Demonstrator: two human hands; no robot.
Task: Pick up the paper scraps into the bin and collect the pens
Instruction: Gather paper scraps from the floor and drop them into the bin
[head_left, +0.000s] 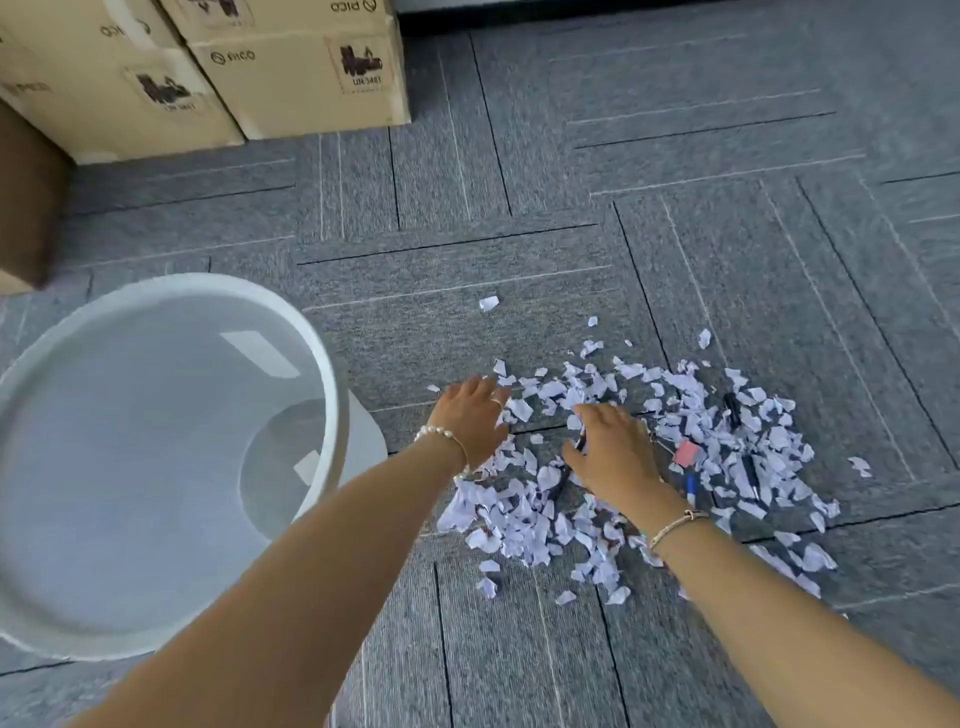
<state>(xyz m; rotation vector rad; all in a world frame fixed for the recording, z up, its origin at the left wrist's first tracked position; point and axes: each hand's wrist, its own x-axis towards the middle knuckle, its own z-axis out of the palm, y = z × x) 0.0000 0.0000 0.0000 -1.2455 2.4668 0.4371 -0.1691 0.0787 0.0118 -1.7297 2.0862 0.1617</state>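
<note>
So both my hands are down on the pile right now, palms flat, fingers spread, nothing actually gripped in either one. My left hand (470, 415) sits at the pile's left edge, closest to the bin (171, 312), and my right hand (613, 452) is pressed on the middle of it. Something dark pokes out just by my right thumb, maybe a pen, can't tell for sure.

The paper scraps (566, 519) are scattered in one big loose heap on the carpet (519, 130), with a few strays further out. They look super light and floppy, so pinching them one by one would take forever. I reckon the way to go is scooping: rake both hands toward each other, bunch a wad between the palms, squeeze a bit so nothing flutters off on the way. The white bin is right beside my left arm and mostly empty, with what looks like one scrap at the bottom.

The pens (748, 473) are half buried on the right side of the heap, dark ones plus one with a blue bit (691, 488). They're stiff and smooth, so I'd grab each by the middle of the barrel. There's a small pink thing (687, 453) in there too, no idea what.
</note>
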